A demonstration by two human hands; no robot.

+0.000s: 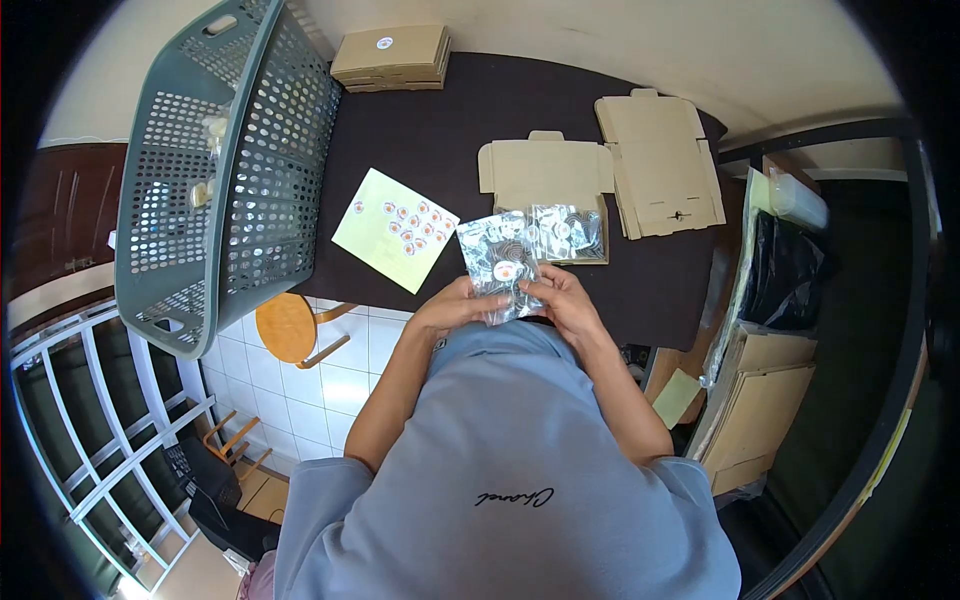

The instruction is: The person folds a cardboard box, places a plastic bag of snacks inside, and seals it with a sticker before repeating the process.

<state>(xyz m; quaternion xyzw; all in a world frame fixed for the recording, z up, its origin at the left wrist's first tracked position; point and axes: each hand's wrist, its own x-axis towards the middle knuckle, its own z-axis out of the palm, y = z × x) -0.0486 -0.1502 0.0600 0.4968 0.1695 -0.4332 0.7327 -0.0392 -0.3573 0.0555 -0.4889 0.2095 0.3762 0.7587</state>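
Note:
Between my two hands is a clear plastic packet [497, 255] with dark coiled items inside and a round sticker on its front. My left hand [458, 305] grips its lower left side, and my right hand [566, 302] holds its right edge. Just beyond, an open cardboard box [545, 170] lies with its lid folded back. Similar packets [580, 236] lie in the box's tray, partly covered by the held packet. A pale yellow sheet [376, 240] with several round stickers lies to the left on the dark table.
A grey-green perforated basket [285, 150] stands at the left. Closed cardboard boxes [392, 58] are stacked at the back. An unfolded cardboard box [662, 165] lies at the right of the dark table [420, 120]. An orange stool [286, 328] is below left.

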